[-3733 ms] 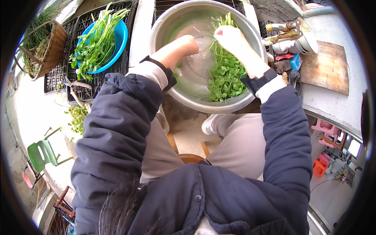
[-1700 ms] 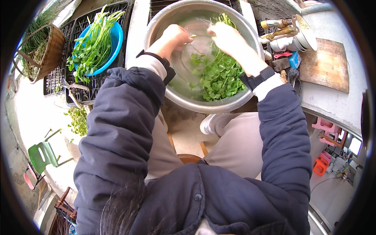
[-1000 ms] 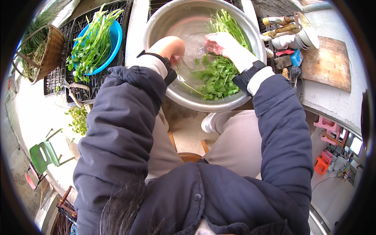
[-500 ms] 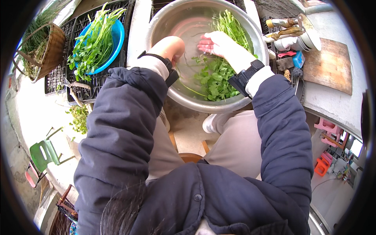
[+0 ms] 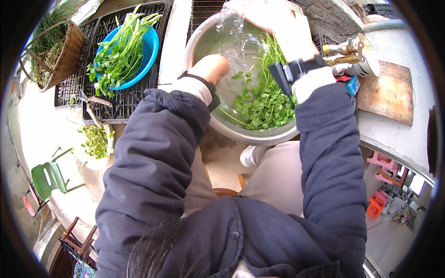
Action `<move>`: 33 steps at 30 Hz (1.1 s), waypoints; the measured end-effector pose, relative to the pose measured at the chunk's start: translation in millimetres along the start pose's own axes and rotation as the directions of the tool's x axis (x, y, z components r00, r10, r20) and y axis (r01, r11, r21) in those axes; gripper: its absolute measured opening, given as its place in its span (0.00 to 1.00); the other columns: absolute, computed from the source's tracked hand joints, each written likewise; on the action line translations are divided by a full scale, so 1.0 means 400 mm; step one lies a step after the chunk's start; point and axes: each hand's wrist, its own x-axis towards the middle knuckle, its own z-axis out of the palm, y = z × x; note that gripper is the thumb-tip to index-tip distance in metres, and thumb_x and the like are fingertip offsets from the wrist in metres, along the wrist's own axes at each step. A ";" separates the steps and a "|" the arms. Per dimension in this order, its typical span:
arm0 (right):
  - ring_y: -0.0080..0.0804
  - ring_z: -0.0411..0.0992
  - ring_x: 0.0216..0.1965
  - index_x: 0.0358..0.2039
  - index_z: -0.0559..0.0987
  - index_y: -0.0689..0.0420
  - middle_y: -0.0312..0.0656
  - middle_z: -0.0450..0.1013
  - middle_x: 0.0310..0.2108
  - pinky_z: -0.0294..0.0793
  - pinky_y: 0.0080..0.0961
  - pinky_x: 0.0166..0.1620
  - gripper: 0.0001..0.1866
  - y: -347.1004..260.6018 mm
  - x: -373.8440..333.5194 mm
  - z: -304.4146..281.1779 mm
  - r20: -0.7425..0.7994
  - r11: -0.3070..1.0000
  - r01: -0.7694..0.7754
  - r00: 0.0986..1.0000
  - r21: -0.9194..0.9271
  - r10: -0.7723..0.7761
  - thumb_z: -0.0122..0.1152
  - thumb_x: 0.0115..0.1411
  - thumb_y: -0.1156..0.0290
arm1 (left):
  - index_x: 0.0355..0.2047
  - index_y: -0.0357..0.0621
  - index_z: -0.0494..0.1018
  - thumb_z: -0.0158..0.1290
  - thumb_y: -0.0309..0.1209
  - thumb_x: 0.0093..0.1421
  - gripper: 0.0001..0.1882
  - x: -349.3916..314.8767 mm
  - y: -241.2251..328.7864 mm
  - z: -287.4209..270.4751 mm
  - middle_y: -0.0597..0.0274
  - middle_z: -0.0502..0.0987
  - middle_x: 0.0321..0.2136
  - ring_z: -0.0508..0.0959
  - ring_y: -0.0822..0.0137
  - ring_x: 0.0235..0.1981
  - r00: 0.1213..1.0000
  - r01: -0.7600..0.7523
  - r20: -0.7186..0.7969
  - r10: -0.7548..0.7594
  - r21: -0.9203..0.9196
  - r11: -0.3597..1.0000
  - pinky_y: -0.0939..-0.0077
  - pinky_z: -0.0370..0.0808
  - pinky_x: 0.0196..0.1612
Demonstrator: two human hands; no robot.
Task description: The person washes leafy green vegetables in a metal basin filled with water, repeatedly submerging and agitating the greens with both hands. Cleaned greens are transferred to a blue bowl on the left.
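In front of me is a wide metal basin (image 5: 245, 135) with water in it. Leafy green celery (image 5: 264, 105) lies along its right side, leaves toward me and stalks pointing away. My right hand (image 5: 266, 16) is raised over the basin's far edge, fingers stretched out and somewhat blurred. Splashing water (image 5: 236, 30) falls from it into the basin and it holds nothing I can see. My left hand (image 5: 213, 67) hangs inside the left part of the basin, wrist bent down. Its fingers are hidden from view, so what it touches does not show.
Left of the basin, a blue plastic bowl (image 5: 149, 51) of celery stands on black crates (image 5: 127, 111), with pruning shears (image 5: 95, 102) nearby. A wicker basket (image 5: 69, 46) is farther left. On the right ledge lie a wooden board (image 5: 389, 92) and stacked white containers (image 5: 368, 58).
My right hand has risen up and away from above the celery to the far rim, throwing up water. My left hand stays low in the basin. The view has shifted slightly.
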 end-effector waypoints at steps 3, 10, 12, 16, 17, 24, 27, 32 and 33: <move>0.28 0.72 0.30 0.47 0.72 0.59 0.37 0.73 0.33 0.75 0.19 0.36 0.14 -0.015 0.032 -0.049 -0.248 0.963 0.135 0.949 -0.233 -0.193 0.58 0.63 0.68 | 0.27 0.32 0.77 0.55 0.24 0.54 0.05 0.013 0.000 0.001 0.50 0.79 0.21 0.80 0.59 0.20 0.973 -0.191 -0.133 0.187 -0.020 0.981 0.65 0.77 0.24; 0.31 0.77 0.41 0.40 0.80 0.61 0.45 0.78 0.36 0.79 0.24 0.44 0.12 0.065 -0.006 -0.113 -0.129 0.725 -0.014 0.986 -0.688 -0.103 0.57 0.61 0.67 | 0.30 0.33 0.78 0.58 0.23 0.53 0.06 0.068 -0.013 -0.006 0.54 0.79 0.22 0.80 0.64 0.19 0.985 -0.125 -0.164 0.043 -0.532 0.837 0.71 0.77 0.22; 0.26 0.75 0.39 0.42 0.79 0.63 0.45 0.76 0.39 0.79 0.23 0.41 0.12 0.135 -0.047 -0.085 -0.176 0.619 -0.267 0.963 -0.739 0.206 0.58 0.59 0.71 | 0.32 0.33 0.78 0.58 0.24 0.53 0.06 0.089 -0.011 0.002 0.54 0.80 0.23 0.80 0.65 0.19 0.988 -0.109 -0.150 0.025 -0.592 0.799 0.72 0.78 0.23; 0.21 0.70 0.33 0.42 0.80 0.57 0.37 0.75 0.38 0.76 0.21 0.37 0.12 0.276 -0.111 -0.064 -0.239 0.532 -0.404 0.905 -0.744 0.352 0.62 0.56 0.72 | 0.35 0.31 0.77 0.60 0.24 0.54 0.09 0.126 -0.020 0.027 0.55 0.80 0.26 0.80 0.67 0.21 0.985 -0.147 -0.172 -0.008 -0.864 0.482 0.75 0.79 0.24; 0.22 0.71 0.32 0.43 0.80 0.54 0.35 0.76 0.38 0.75 0.20 0.36 0.13 0.296 -0.112 -0.069 -0.289 0.606 -0.500 0.862 -0.619 0.416 0.62 0.57 0.71 | 0.35 0.32 0.77 0.60 0.24 0.54 0.09 0.132 -0.026 0.030 0.55 0.80 0.26 0.80 0.67 0.21 0.989 -0.135 -0.151 0.008 -0.859 0.494 0.74 0.79 0.24; 0.22 0.70 0.26 0.44 0.78 0.57 0.34 0.76 0.33 0.72 0.20 0.31 0.16 0.293 -0.113 -0.157 -0.142 0.189 -0.200 0.949 -0.961 0.283 0.64 0.55 0.70 | 0.36 0.39 0.78 0.56 0.27 0.59 0.07 0.129 0.000 0.017 0.58 0.78 0.25 0.79 0.66 0.24 0.992 -0.060 0.098 0.082 -0.208 0.976 0.70 0.78 0.27; 0.22 0.70 0.26 0.45 0.77 0.59 0.36 0.76 0.31 0.71 0.20 0.29 0.16 0.293 -0.123 -0.161 -0.064 0.463 -0.212 0.947 -0.861 0.315 0.64 0.56 0.69 | 0.37 0.39 0.77 0.55 0.28 0.60 0.07 0.104 -0.007 0.019 0.58 0.79 0.27 0.80 0.66 0.25 0.985 -0.021 0.146 0.096 -0.445 0.895 0.68 0.79 0.29; 0.22 0.69 0.35 0.50 0.75 0.60 0.36 0.74 0.40 0.69 0.19 0.34 0.18 0.220 -0.164 -0.195 0.008 0.855 -0.288 0.946 -0.430 0.323 0.62 0.60 0.69 | 0.40 0.39 0.73 0.53 0.28 0.63 0.07 0.086 -0.042 0.004 0.59 0.78 0.31 0.79 0.64 0.31 0.901 -0.084 0.020 0.434 -0.972 0.219 0.68 0.80 0.34; 0.20 0.69 0.34 0.50 0.75 0.59 0.35 0.73 0.39 0.68 0.19 0.34 0.17 0.215 -0.171 -0.198 0.038 0.866 -0.281 0.945 -0.413 0.325 0.61 0.60 0.69 | 0.40 0.39 0.73 0.53 0.28 0.63 0.07 0.089 -0.041 0.003 0.59 0.78 0.31 0.80 0.65 0.31 0.901 -0.081 0.023 0.433 -0.972 0.221 0.69 0.80 0.34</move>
